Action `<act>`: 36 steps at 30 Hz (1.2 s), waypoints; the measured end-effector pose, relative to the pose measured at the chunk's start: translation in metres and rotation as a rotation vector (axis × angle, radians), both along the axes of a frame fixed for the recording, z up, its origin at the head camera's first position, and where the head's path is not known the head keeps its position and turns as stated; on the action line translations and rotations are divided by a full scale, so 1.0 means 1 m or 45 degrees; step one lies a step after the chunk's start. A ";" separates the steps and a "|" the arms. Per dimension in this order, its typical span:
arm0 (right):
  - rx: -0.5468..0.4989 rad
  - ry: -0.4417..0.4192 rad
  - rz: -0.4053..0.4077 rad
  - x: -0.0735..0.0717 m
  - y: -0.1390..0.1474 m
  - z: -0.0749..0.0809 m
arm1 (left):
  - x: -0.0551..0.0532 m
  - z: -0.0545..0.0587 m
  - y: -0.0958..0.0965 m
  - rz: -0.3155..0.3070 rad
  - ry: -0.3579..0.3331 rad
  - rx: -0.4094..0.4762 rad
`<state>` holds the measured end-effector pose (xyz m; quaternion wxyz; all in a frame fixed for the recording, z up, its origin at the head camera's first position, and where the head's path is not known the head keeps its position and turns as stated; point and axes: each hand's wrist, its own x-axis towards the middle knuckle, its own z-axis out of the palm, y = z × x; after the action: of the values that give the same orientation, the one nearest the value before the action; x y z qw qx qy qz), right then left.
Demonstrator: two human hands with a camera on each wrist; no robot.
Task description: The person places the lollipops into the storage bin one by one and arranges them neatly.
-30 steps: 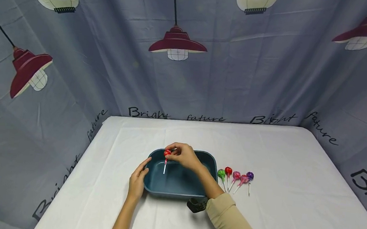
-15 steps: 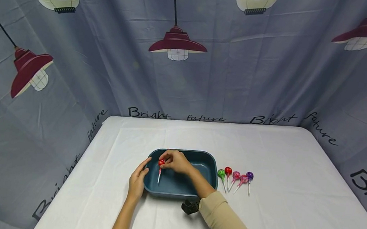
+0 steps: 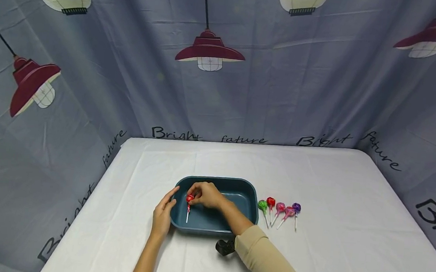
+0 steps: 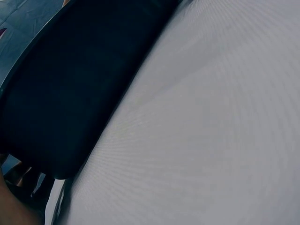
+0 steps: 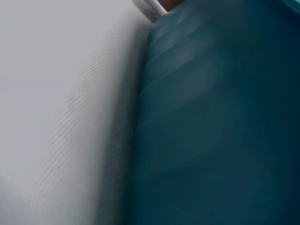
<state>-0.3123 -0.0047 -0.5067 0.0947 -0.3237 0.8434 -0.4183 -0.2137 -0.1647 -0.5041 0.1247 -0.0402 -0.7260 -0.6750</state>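
In the head view, a red lollipop (image 3: 189, 198) is in the left part of a dark teal tray (image 3: 251, 201). My right hand (image 3: 207, 195) reaches over the tray's front side and pinches the lollipop at its candy head, the white stick pointing toward me. Against the tray's left end rests my left hand (image 3: 162, 214), fingers fairly straight along the rim. The left wrist view has the tray's dark outer wall (image 4: 70, 93), with part of the left hand (image 4: 16, 201) at the lower left. Only the blurred teal wall (image 5: 201, 117) fills much of the right wrist view.
Right of the tray, several lollipops lie in a row on the white cloth: a green one (image 3: 262, 205), a red one (image 3: 271, 202), pink ones (image 3: 280, 207) and a purple one (image 3: 296, 208). A grey-blue curtain (image 3: 270, 97) hangs behind the table.
My right hand has moved the red lollipop left and toward me, lower into the tray, and slowed in the last half second. My left hand and the other lollipops have stayed put.
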 end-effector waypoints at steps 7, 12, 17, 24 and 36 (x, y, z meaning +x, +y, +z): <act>0.024 0.040 -0.026 0.001 -0.001 -0.002 | 0.002 0.001 0.000 -0.014 -0.011 0.002; 0.033 0.058 -0.027 0.001 -0.001 -0.002 | 0.001 0.001 0.001 -0.019 -0.010 -0.009; 0.049 0.063 -0.032 0.001 0.000 -0.001 | 0.001 0.001 0.000 -0.012 -0.005 -0.008; 0.071 0.082 -0.024 0.002 0.002 0.005 | 0.001 0.001 -0.001 0.011 -0.007 -0.008; 0.125 0.100 0.010 0.017 0.020 0.028 | 0.002 0.000 0.000 0.010 -0.033 -0.020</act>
<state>-0.2955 0.0151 -0.4787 0.0787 -0.3380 0.8647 -0.3631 -0.2120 -0.1651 -0.5038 0.1175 -0.0295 -0.7331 -0.6692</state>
